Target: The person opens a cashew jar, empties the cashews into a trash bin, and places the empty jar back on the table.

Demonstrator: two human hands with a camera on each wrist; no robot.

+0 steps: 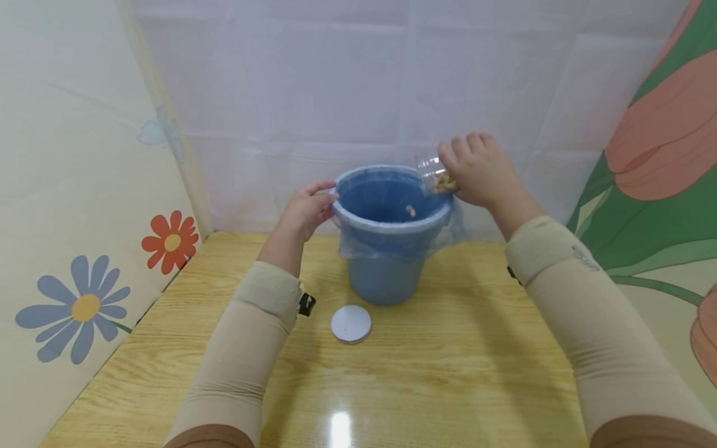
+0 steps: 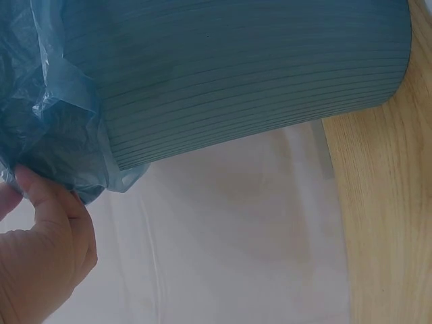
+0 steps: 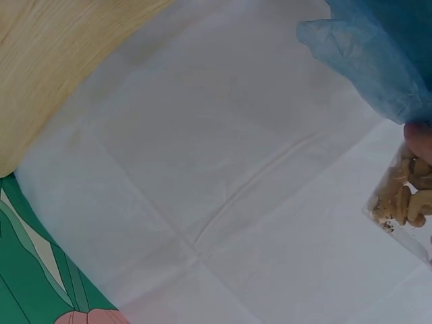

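My right hand (image 1: 476,171) grips a clear jar (image 1: 430,168) and holds it tilted, mouth to the left, over the right rim of a blue trash can (image 1: 386,274). Cashew-like nuts (image 1: 445,182) lie inside the jar, seen also as tan curved nuts (image 3: 408,202) in the right wrist view. One small pale piece (image 1: 411,211) shows inside the can, below the jar's mouth. On the left side, my left hand (image 1: 307,208) holds the can's rim, its fingertips on the blue plastic bag (image 2: 61,128) that lines the can and folds over the outside.
A round white lid (image 1: 351,323) lies on the wood-grain table (image 1: 437,373) in front of the can. Behind stands a white cloth backdrop (image 1: 313,93). Flower-printed panels (image 1: 84,186) flank the table at left and right.
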